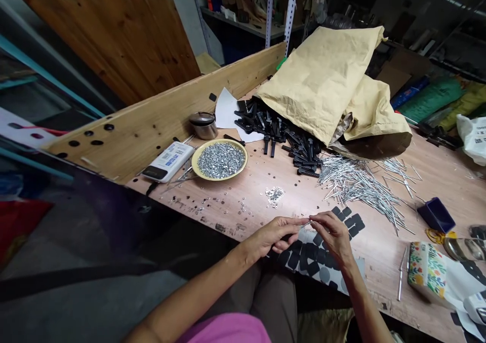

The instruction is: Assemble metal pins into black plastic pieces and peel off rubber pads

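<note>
Over the table's near edge my two hands meet, fingertips almost touching. My left hand (279, 234) is closed on a thin metal rod (306, 224), of which only a short piece shows. My right hand (334, 234) pinches at the rod's far end; whether it also holds a small part there is too small to tell. Below the hands lies a grey sheet (359, 268) with black rounded pads (312, 252) on it. A small heap of metal nuts or washers (275, 196) sits just beyond my left hand.
A yellow bowl (194, 163) holds many tiny metal pieces. Beside it are a white scale (172, 158) and a lidded metal pot (203, 125). Black plastic parts (304, 150) spill from a paper sack (322, 79). Loose metal rods (360, 183), a blue bin (436, 215) and a floral box (427, 269) stand right.
</note>
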Demonstrator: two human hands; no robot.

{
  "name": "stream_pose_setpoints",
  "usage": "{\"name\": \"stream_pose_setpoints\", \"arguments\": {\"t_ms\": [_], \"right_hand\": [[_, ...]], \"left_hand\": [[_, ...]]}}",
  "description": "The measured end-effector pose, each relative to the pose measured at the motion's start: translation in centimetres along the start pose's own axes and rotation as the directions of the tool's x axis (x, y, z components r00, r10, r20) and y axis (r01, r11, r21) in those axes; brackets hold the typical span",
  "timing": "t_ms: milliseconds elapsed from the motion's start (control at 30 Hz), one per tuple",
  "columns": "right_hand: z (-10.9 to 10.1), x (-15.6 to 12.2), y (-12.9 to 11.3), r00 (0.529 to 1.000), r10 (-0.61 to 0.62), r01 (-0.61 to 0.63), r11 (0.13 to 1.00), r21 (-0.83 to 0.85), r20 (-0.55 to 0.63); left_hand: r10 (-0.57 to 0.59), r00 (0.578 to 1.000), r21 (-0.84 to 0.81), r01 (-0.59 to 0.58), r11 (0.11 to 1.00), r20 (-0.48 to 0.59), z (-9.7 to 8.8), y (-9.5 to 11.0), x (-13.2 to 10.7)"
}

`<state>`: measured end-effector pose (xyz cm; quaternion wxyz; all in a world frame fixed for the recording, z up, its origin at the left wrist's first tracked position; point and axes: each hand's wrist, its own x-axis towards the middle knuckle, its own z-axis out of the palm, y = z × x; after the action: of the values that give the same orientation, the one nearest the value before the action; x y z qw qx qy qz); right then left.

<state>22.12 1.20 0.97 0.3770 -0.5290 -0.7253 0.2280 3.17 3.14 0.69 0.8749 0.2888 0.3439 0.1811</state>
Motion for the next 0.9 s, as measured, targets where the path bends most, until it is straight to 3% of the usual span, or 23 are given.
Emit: {"name": "stream_pose_setpoints", "arguments": {"t_ms": [200,333,400,500,600,733,833,900], "right_hand": [[-0.8,-0.2,-0.2,0.994,-0.076,0.079,0.996,-0.041,0.079],[-1.0,-0.7,-0.7,0.988,-0.122,0.131,0.987,-0.098,0.09],[-1.0,-1.1,-1.0,0.985,-0.13,0.144,0.981,-0.127,0.112],[-0.7,-1.9,-1.4,0.985,-0.129,0.147,0.975,-0.165,0.118],[-0.3,-2.7,-1.5,0.989,-0.115,0.133,0.966,-0.223,0.093],[0.1,-3.3,-1.2,0.985,-0.167,0.17,0.906,-0.388,0.04],[-0.3,-3.2,-1.2,0.991,-0.137,0.123,0.885,-0.448,0.001],[-0.9,-3.0,-1.3,0.998,-0.062,0.051,0.929,-0.367,-0.018]], "left_hand": [[-0.008,1.0,0.027,0.007,1.0,0.014,0.3,-0.4,-0.2],[0.117,0.992,0.168,-0.108,0.98,-0.044,0.8,-1.4,0.2],[0.283,0.955,0.326,-0.24,0.914,-0.09,1.0,-1.9,0.4],[0.579,0.812,0.592,-0.434,0.679,-0.069,1.2,-2.7,0.5],[0.726,0.688,0.76,-0.481,0.438,0.017,1.5,-3.6,0.6],[0.756,0.647,0.841,-0.462,0.282,0.102,1.9,-4.3,0.6],[0.752,0.654,0.835,-0.456,0.307,0.08,2.2,-4.2,0.7],[0.738,0.673,0.808,-0.459,0.37,0.044,2.4,-3.9,0.7]]}}
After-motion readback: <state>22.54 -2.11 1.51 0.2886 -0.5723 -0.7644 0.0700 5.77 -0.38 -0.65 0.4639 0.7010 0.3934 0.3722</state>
